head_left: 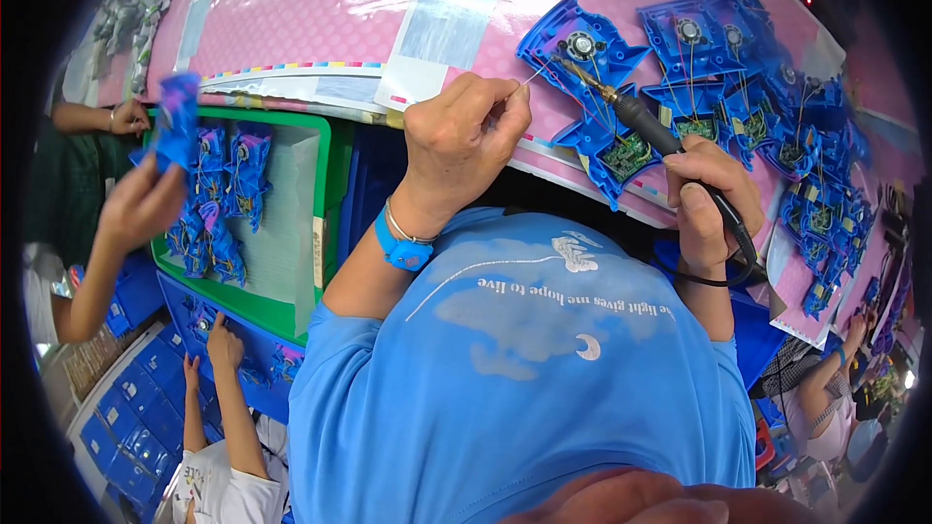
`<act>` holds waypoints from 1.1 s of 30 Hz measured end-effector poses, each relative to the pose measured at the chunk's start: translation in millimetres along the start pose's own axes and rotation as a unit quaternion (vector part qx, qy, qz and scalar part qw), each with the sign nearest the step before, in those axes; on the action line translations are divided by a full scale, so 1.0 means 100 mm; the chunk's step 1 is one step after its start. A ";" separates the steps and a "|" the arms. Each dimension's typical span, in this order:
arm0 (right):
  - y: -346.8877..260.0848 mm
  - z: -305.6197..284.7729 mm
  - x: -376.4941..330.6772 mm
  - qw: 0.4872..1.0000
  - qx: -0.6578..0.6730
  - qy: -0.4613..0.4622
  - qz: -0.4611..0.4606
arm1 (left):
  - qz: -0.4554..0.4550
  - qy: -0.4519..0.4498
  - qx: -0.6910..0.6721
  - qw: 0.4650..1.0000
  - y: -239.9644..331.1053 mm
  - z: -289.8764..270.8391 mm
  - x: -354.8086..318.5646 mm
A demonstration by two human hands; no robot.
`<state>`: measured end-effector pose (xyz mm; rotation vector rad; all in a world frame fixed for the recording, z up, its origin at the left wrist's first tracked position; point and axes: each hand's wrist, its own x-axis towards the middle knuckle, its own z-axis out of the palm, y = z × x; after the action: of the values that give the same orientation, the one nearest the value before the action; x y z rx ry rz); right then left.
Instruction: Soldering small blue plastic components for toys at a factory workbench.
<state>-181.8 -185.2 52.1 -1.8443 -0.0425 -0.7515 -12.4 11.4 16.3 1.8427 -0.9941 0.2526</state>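
Observation:
My right hand (714,196) is wrapped round the black handle of a soldering iron (646,121), whose metal tip points up and left. Its tip is over a blue plastic shell (614,56) with a round speaker (581,46) in it. Thin wires run from there to a lower blue shell holding a green circuit board (626,157). Just left of the shells, my left hand (466,131) is closed in a pinch on a thin strand of solder wire (534,75) that reaches toward the iron's tip. Whether tip and wire touch is too small to tell.
Several more blue shells (689,34) with speakers and boards crowd the pink table (320,0) at right. At left, a green tray (325,150) holds similar units; a co-worker's hand (141,199) lifts one above it. Another person's hands reach into a blue bin (180,296) below.

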 end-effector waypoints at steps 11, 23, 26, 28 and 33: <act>-0.01 0.01 -0.01 1.000 -0.008 0.004 -0.008 | -0.046 0.010 -0.015 0.999 0.04 -0.03 0.05; -0.04 -0.04 -0.10 0.998 0.045 0.038 -0.026 | 0.233 -0.085 0.075 0.966 -0.14 -0.03 0.22; -0.05 -0.03 -0.09 0.999 0.039 0.024 -0.029 | 0.263 -0.055 0.085 0.960 -0.12 -0.04 0.23; -0.03 -0.03 -0.09 0.999 -0.008 0.016 -0.036 | 0.264 -0.057 0.087 0.959 -0.12 -0.06 0.23; -0.03 -0.01 -0.09 0.998 0.040 0.037 -0.027 | 0.218 -0.100 0.100 0.966 -0.09 -0.08 0.25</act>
<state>-190.9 -181.7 50.2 -1.7438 -0.0727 -0.8439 12.6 6.5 28.3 1.8358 -1.5663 0.4516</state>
